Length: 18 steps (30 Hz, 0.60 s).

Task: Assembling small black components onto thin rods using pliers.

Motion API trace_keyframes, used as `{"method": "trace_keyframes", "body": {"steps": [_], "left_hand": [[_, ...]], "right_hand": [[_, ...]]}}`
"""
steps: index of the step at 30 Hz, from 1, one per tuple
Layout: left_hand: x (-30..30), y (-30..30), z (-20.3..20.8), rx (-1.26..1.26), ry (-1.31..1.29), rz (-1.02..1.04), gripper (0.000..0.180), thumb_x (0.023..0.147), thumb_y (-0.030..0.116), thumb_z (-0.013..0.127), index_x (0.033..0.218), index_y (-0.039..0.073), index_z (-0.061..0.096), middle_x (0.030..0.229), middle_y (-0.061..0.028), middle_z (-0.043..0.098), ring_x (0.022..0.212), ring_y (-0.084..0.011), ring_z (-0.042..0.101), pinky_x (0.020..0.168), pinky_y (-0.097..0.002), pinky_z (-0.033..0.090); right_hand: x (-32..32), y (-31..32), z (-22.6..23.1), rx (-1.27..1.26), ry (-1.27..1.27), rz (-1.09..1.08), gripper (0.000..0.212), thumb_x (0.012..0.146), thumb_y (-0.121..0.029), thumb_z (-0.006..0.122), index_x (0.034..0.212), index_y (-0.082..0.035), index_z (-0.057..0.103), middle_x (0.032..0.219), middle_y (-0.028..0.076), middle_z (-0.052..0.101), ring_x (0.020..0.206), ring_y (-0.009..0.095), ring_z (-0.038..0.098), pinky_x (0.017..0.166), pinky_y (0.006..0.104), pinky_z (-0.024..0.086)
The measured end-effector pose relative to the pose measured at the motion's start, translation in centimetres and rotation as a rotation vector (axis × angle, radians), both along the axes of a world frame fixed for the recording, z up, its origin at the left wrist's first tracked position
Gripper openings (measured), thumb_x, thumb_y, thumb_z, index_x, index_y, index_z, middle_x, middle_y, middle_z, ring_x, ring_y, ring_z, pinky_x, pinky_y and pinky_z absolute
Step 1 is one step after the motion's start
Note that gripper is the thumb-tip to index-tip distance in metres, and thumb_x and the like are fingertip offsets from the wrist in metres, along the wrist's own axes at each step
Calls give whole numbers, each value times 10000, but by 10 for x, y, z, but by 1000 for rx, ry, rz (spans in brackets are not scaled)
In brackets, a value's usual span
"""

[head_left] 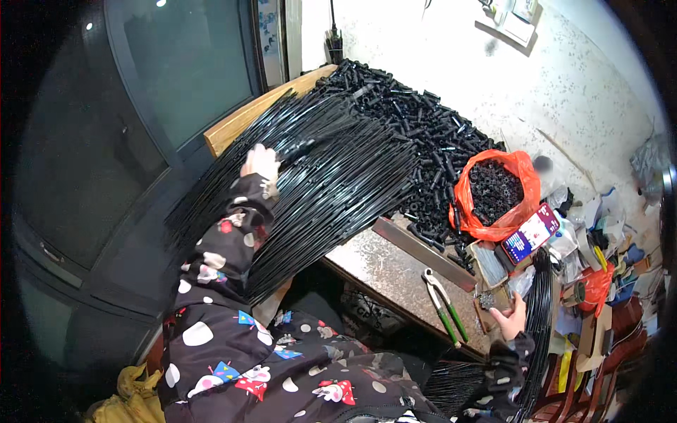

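Observation:
My left hand [261,163] is closed at the left part of a wide heap of thin black rods [345,190]. A thicker, dark, blurred piece [296,149] sticks out beside its fingers, apparently the end of a rod in its grip. At the lower right, my right hand [510,319] has thumb and forefinger apart, close to a little pile of small grey metal parts [486,300] at the table edge. Green-handled pliers [444,307] lie on the speckled tabletop [374,264], left of that hand.
Short black tubular parts [423,127] are piled along the wall. A red plastic bag [464,204] holds small black pieces. A phone [531,233] with a lit screen leans beside it. A long metal bar [423,254] lies across the table. More black rods [541,310] hang at the right.

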<state>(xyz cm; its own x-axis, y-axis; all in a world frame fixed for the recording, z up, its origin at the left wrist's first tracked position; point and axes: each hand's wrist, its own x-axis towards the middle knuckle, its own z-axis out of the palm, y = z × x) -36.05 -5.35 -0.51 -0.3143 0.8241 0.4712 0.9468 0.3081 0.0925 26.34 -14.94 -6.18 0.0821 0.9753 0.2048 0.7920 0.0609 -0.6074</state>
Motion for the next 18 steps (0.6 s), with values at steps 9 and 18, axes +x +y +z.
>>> {"method": "trace_keyframes", "body": {"steps": [9, 18], "left_hand": [[-10, -6, -23, -288, -64, 6, 336, 737, 265, 624, 946, 24, 517, 960, -148, 507, 930, -317, 527, 737, -423, 455], [-14, -37, 11, -253, -184, 119, 306, 840, 322, 475, 958, 41, 445, 890, -255, 564, 861, -398, 543, 710, -465, 431]], "right_hand": [[-146, -32, 16, 166, -214, 476, 334, 650, -159, 673, 945, -46, 567, 1007, 136, 518, 952, 320, 482, 795, 399, 406], [-128, -22, -17, 252, -293, 513, 317, 703, -98, 592, 1018, -128, 574, 1070, 36, 546, 1014, 272, 470, 787, 366, 395]]}}
